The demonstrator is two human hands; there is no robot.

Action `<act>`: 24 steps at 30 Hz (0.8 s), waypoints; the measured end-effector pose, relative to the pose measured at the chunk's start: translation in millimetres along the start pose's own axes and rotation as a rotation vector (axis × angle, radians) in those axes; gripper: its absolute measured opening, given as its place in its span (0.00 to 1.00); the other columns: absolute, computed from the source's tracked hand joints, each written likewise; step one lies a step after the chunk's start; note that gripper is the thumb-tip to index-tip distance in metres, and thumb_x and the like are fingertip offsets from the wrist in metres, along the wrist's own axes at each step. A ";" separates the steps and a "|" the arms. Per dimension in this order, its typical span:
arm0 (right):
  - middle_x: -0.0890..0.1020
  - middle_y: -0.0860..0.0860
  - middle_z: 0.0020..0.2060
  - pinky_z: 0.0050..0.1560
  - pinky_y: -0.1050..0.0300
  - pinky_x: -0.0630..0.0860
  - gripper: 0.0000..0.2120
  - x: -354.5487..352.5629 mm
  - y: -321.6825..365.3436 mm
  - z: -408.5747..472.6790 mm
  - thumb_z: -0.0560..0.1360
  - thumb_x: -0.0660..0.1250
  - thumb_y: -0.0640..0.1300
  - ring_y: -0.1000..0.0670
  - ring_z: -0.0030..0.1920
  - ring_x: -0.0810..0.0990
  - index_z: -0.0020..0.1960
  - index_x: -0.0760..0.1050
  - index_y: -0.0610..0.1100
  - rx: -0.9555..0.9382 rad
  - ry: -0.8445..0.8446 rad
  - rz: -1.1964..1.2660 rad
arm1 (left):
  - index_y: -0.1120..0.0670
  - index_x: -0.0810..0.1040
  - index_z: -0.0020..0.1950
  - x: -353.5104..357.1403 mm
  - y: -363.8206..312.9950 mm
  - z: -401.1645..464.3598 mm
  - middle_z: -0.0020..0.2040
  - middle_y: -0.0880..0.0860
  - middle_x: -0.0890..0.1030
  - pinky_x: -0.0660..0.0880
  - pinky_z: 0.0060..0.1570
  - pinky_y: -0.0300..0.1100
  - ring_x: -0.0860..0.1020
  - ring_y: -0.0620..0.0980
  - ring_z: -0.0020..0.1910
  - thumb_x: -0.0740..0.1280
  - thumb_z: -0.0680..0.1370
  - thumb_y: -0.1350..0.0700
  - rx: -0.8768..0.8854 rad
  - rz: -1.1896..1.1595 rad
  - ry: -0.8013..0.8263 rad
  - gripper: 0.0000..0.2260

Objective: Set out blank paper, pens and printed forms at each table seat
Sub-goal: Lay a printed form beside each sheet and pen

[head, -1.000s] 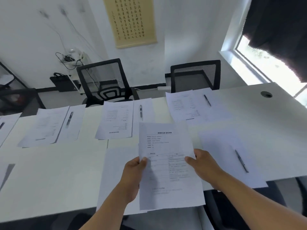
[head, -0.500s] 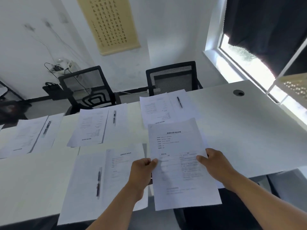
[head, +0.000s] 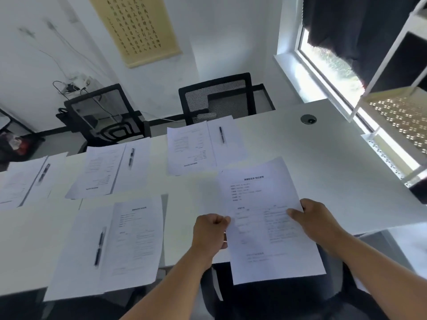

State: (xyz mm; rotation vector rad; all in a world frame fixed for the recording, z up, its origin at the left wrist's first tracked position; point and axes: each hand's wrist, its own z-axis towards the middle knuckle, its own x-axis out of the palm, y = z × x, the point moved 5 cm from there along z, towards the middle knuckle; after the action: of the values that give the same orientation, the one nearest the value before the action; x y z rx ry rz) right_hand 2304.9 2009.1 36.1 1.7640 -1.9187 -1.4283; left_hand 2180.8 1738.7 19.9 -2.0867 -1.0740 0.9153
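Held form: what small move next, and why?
Probably lower the form, gripped by both the left hand and the right hand, onto the bare table at the near right seat. The other visible seats already show papers with a pen.

An office meeting room is indicated: a long white table (head: 323, 158) with a cable grommet (head: 308, 119), mesh chairs (head: 217, 98) beyond the held sheet, forms (head: 191, 148) and pens (head: 221, 134) laid seat by seat.

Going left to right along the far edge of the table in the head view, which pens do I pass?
Far-left pen → middle pen → right pen, each lying on its own set of papers.
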 end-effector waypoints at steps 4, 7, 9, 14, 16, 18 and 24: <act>0.84 0.44 0.40 0.35 0.54 0.73 0.15 -17.1 -24.0 13.8 0.84 0.69 0.47 0.46 0.35 0.81 0.47 0.76 0.36 0.024 -0.007 -0.006 | 0.60 0.86 0.46 30.4 0.9 4.5 0.48 0.58 0.90 0.89 0.46 0.53 0.89 0.61 0.48 0.72 0.85 0.55 -0.035 0.006 0.052 0.11; 0.86 0.41 0.43 0.37 0.52 0.75 0.14 -25.4 -39.9 23.6 0.84 0.69 0.48 0.42 0.38 0.84 0.50 0.79 0.37 0.054 -0.016 -0.019 | 0.58 0.87 0.46 47.1 1.2 11.6 0.47 0.57 0.90 0.87 0.42 0.46 0.89 0.60 0.48 0.73 0.84 0.53 -0.045 0.057 0.049 0.11; 0.86 0.39 0.44 0.38 0.52 0.74 0.14 -28.3 -48.1 28.9 0.84 0.69 0.49 0.40 0.39 0.84 0.50 0.79 0.36 0.067 -0.020 -0.030 | 0.58 0.86 0.45 53.7 -0.2 17.7 0.45 0.55 0.90 0.86 0.40 0.43 0.89 0.57 0.44 0.74 0.84 0.53 -0.044 0.093 0.034 0.11; 0.84 0.40 0.42 0.35 0.55 0.71 0.14 -36.4 -65.1 40.4 0.84 0.68 0.48 0.45 0.34 0.79 0.49 0.78 0.37 0.102 -0.037 -0.083 | 0.58 0.84 0.45 72.7 -1.5 33.1 0.40 0.54 0.87 0.88 0.42 0.47 0.86 0.48 0.35 0.75 0.82 0.52 -0.028 0.217 0.010 0.11; 0.85 0.40 0.43 0.35 0.54 0.72 0.14 -34.5 -68.5 44.8 0.85 0.68 0.48 0.45 0.35 0.79 0.50 0.78 0.37 0.110 -0.031 -0.086 | 0.55 0.83 0.42 75.8 -1.7 39.3 0.38 0.52 0.87 0.88 0.45 0.53 0.87 0.52 0.35 0.75 0.81 0.51 -0.014 0.285 0.001 0.11; 0.85 0.39 0.44 0.37 0.53 0.73 0.15 -32.0 -72.2 50.2 0.85 0.68 0.49 0.43 0.36 0.81 0.51 0.78 0.36 0.121 -0.024 -0.089 | 0.54 0.83 0.42 78.2 -3.1 45.5 0.38 0.52 0.87 0.88 0.47 0.55 0.88 0.56 0.39 0.74 0.81 0.48 0.004 0.372 -0.014 0.12; 0.83 0.43 0.41 0.36 0.52 0.73 0.15 -24.4 -65.4 63.1 0.84 0.66 0.51 0.44 0.37 0.80 0.49 0.75 0.38 0.068 -0.020 -0.185 | 0.53 0.82 0.41 83.3 -5.4 61.0 0.38 0.50 0.86 0.85 0.43 0.48 0.86 0.53 0.38 0.72 0.83 0.47 0.023 0.538 -0.057 0.14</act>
State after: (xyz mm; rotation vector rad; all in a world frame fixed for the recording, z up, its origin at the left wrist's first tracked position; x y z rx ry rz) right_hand 2313.7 2072.6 -32.8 2.0127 -1.8768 -1.4586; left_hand 2166.0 1824.7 -35.6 -2.3871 -0.5202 1.2340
